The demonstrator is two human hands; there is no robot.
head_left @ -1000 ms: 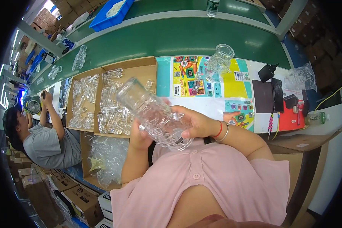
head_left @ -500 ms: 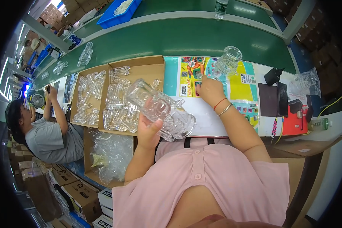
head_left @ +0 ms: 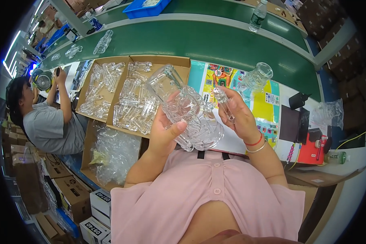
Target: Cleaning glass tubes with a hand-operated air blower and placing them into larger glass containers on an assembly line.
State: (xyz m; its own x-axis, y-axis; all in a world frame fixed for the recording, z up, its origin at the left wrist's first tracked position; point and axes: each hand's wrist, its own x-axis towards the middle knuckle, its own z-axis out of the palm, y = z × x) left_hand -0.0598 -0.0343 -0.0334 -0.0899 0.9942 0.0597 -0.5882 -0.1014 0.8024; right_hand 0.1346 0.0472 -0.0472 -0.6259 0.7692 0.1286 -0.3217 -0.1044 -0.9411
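Observation:
My left hand (head_left: 163,129) is closed round the middle of a clear glass vessel (head_left: 166,83), held tilted over the table's near edge. The vessel has a wide tube at the upper left, a coiled middle and a broad round base at the lower right. Close beside it, my right hand (head_left: 243,118) grips a small clear glass tube (head_left: 223,102) between thumb and fingers. The tube and the vessel appear apart, though clear glass makes the gap hard to judge. A second clear glass vessel (head_left: 260,76) is on the printed sheet beyond my right hand.
Cardboard trays (head_left: 118,91) of small glass tubes lie left of my hands; a box of clear plastic bags (head_left: 116,156) is below. A black stand (head_left: 300,114) and red folder (head_left: 313,148) are right. A co-worker (head_left: 49,122) sits left. A water bottle (head_left: 258,17) stands at the back.
My right hand has come back from the printed sheet toward the held vessel, now with a small glass tube in its fingers. The left hand still holds the vessel. The whole view has shifted slightly.

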